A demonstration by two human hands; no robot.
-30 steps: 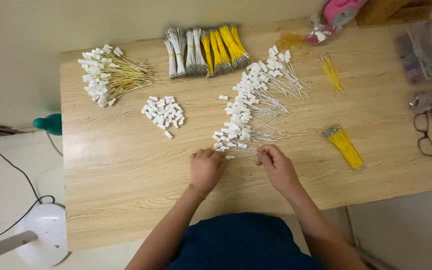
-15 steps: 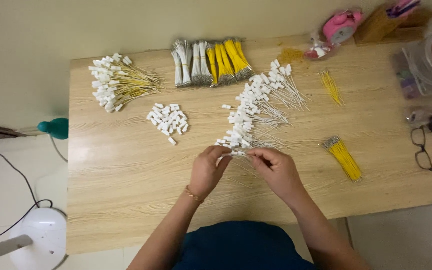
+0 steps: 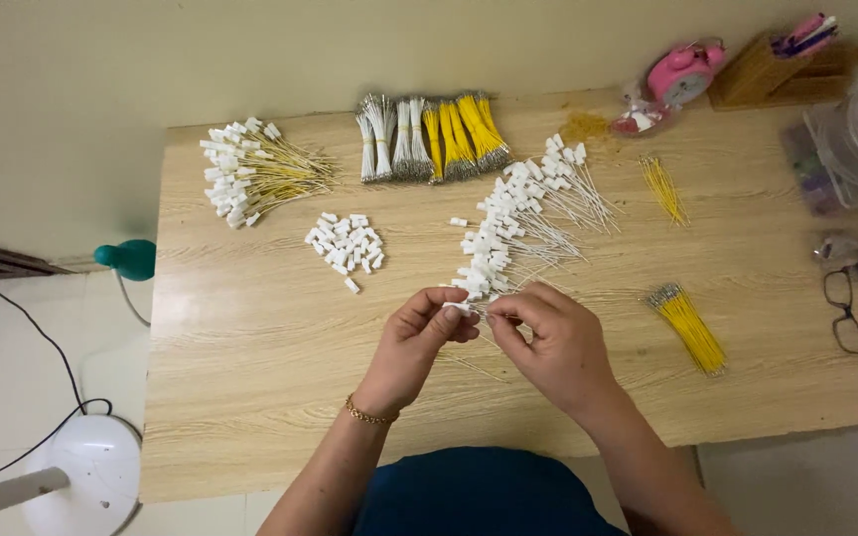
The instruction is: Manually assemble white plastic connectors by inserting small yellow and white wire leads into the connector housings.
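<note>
- Lying at the upper left of the wooden table (image 3: 250, 377), a fanned heap of yellow wires with white plugs (image 3: 250, 179) spreads out; a small pile of loose white plugs (image 3: 347, 244) sits right of it.
- At centre frame, the left hand (image 3: 419, 337) pinches a small white connector (image 3: 461, 309) between thumb and curled fingertips, closed tight on it.
- The connector is tiny, blocky and white, with thin pale wires trailing rightward from it.
- The right hand (image 3: 553, 342), touching the left, has fingers closed on those wires just beside the connector.
- Above the hands, a long drift of white-wired plugs (image 3: 518, 223) runs toward the bundled white and yellow wires (image 3: 434, 139).
- At right lies a yellow wire bundle (image 3: 689, 328); glasses (image 3: 849, 316) rest at the edge.
</note>
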